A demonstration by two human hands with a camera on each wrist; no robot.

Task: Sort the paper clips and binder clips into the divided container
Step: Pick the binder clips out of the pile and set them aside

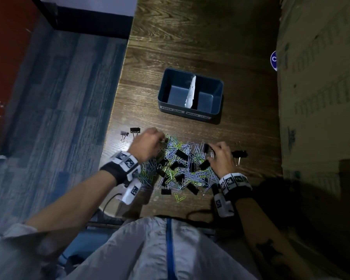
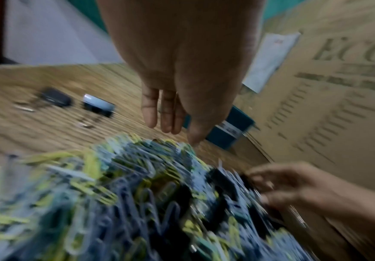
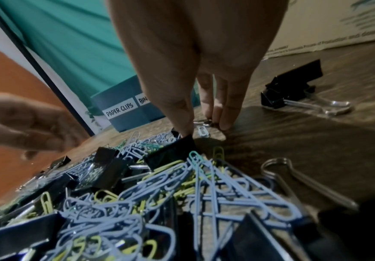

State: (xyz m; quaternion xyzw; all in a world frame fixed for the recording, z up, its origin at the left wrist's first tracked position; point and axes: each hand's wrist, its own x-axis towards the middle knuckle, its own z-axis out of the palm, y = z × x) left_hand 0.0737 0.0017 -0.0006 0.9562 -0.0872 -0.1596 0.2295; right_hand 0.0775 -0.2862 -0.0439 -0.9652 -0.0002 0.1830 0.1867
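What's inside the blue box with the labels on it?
The blue box holds only a white paper divider standing between two compartments. Both floors that show are bare, with no clips in yet. The near wall hides the strip of floor right behind it.

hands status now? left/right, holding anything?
Left hand: open, fingers straight over the clip pile, holding nothing.
Right hand: fingertips on a binder clip in the pile; grip cannot be told.
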